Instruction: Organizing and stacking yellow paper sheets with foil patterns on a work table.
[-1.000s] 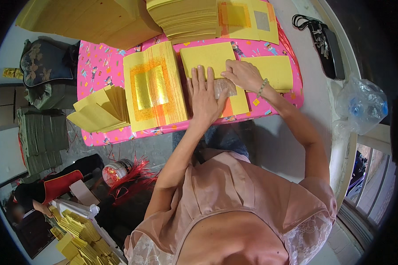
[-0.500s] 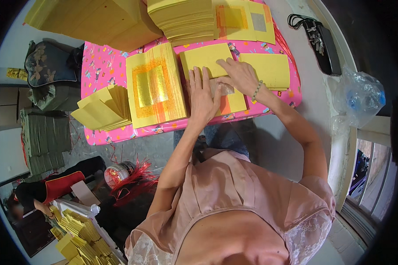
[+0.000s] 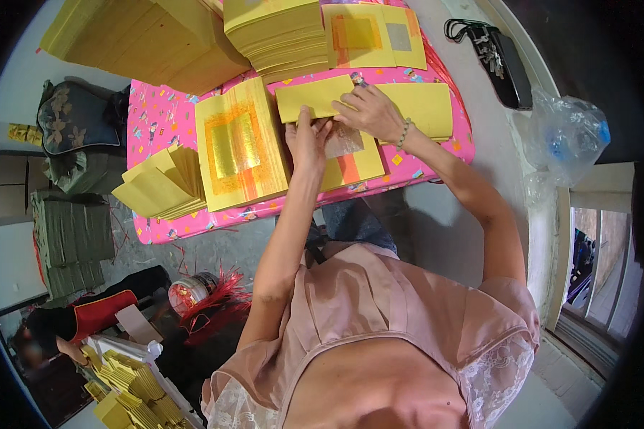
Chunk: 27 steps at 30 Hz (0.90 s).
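Observation:
A folded yellow paper sheet (image 3: 313, 96) lies between my hands over the pink patterned table cover. My left hand (image 3: 309, 146) pinches its near edge, thumb on top and fingers curled beneath. With bent fingers, my right hand (image 3: 371, 114) grips the same edge farther right; a beaded bracelet circles that wrist. Partly under the hands lies a yellow paper with a silver patch and orange stripe (image 3: 345, 143). To the left stands a thick stack of yellow papers with gold foil squares (image 3: 237, 146). Plain folded yellow papers (image 3: 426, 111) lie to the right, partly behind my right wrist.
Tall yellow paper stacks (image 3: 279, 39) stand at the far side, fanned folded papers (image 3: 163, 184) at the near left. A black pouch with keys (image 3: 504, 64) and a clear plastic bag (image 3: 562, 139) sit at right. A co-worker (image 3: 107, 314) handles yellow papers at lower left.
Both hands lay flatter on the folded sheet; now the left thumb and fingers pinch its near edge, and the right fingers have drawn in to that edge. The view has shifted slightly.

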Each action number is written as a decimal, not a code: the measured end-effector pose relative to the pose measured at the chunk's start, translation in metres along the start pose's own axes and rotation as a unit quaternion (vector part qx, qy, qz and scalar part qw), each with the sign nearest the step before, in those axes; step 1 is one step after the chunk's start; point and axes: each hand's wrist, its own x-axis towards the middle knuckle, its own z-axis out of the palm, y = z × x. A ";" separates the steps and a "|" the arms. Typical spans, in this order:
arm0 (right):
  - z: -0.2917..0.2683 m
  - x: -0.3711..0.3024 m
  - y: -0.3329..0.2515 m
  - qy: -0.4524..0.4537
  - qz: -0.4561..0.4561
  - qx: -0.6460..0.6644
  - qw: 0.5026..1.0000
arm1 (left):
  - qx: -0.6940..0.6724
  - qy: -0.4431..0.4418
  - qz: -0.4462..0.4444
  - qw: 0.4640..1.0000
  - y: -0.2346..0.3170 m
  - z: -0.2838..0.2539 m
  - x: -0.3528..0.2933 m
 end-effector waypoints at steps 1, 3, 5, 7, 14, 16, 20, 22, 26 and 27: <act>-0.002 0.002 0.000 0.006 0.009 0.005 1.000 | -0.003 0.004 -0.002 1.000 0.000 0.000 0.002; -0.013 0.003 0.001 0.010 0.021 0.010 1.000 | -0.005 0.007 -0.008 1.000 -0.003 0.004 0.000; -0.037 0.009 -0.004 0.050 0.126 0.032 0.990 | -0.006 0.026 0.080 0.996 0.000 0.016 -0.014; -0.063 0.008 -0.004 0.099 0.235 0.054 0.965 | -0.004 -0.019 0.065 0.998 0.014 0.043 -0.046; -0.093 -0.065 0.014 0.128 0.527 0.489 0.683 | 0.037 -0.187 0.011 0.982 -0.018 0.064 -0.062; -0.095 -0.092 0.019 0.124 0.527 0.497 0.678 | 0.123 -0.187 -0.032 0.974 -0.027 0.063 -0.052; -0.074 -0.147 0.040 0.037 0.564 0.359 0.743 | 0.348 -0.213 0.060 0.911 -0.052 0.052 -0.015; -0.067 -0.154 0.040 -0.022 0.563 0.279 0.778 | 0.502 -0.223 0.135 0.825 -0.055 0.055 -0.008; -0.057 -0.162 0.037 -0.030 0.559 0.195 0.805 | 0.595 -0.228 0.170 0.752 -0.061 0.060 -0.004; -0.056 -0.163 0.036 -0.026 0.559 0.201 0.804 | 0.616 -0.234 0.169 0.733 -0.060 0.062 -0.005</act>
